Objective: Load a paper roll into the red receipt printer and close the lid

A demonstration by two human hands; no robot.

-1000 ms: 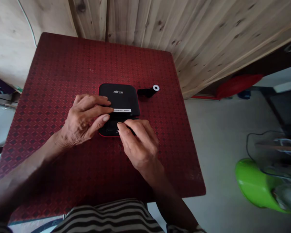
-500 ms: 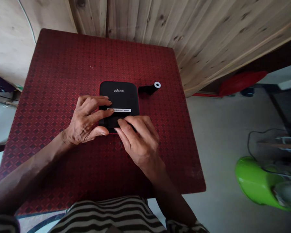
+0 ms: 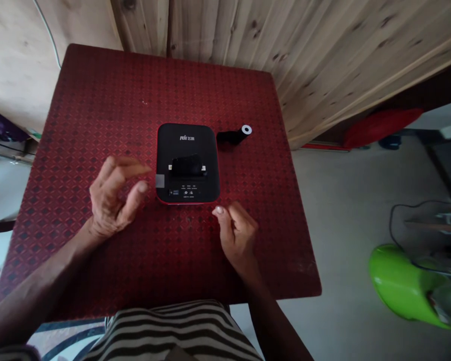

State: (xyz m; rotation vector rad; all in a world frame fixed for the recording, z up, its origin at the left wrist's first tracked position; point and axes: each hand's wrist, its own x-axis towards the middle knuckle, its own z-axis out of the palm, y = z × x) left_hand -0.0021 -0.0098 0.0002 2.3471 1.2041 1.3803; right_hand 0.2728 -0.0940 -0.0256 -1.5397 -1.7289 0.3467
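A black box-shaped device [image 3: 188, 163] with a red bottom edge and white lettering lies flat in the middle of the red patterned table [image 3: 97, 110]. A dark roll sits in a recess on its top. My left hand [image 3: 113, 200] hovers just left of the device, fingers spread and loosely curled, holding nothing. My right hand [image 3: 236, 233] rests near the device's front right corner, fingers loosely curled, touching nothing. A small black roll with a white core [image 3: 235, 135] lies on the table to the right of the device.
Wooden plank walls rise behind the table. At the right, on the grey floor, stand a green plastic object [image 3: 402, 286] with a cable and a red item [image 3: 376, 128] by the wall. My striped clothing shows at the bottom edge.
Both hands have lifted off the device and drawn back toward me. The device's top, which my fingers covered before, now shows the dark roll in its recess.
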